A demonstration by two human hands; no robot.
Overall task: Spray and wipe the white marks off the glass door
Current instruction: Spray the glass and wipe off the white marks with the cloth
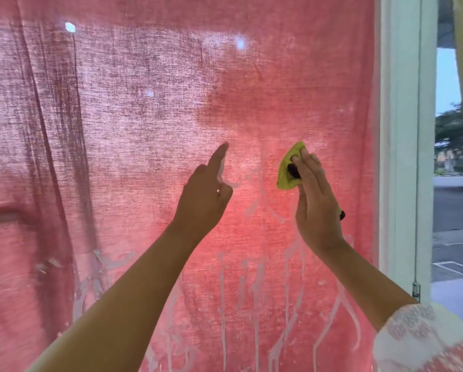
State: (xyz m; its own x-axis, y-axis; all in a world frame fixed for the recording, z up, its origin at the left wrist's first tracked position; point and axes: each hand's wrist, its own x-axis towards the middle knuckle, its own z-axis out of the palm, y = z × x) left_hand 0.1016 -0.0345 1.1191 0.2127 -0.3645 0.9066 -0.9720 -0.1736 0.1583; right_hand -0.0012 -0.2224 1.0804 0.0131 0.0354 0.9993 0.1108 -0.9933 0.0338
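Yellow cloth (286,171) under right grip (316,202), against glass door (144,124) (streaks (222,291) below).

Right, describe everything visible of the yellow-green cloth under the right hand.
The yellow-green cloth is a soft, textured rag bunched into a rough triangle, point upward. It lies against the glass door, above the white drip marks. The right hand presses it there with straight fingers covering its right side. A dark patch shows beside the fingers, and a dark bit peeks out at the hand's right edge; what these are is unclear.
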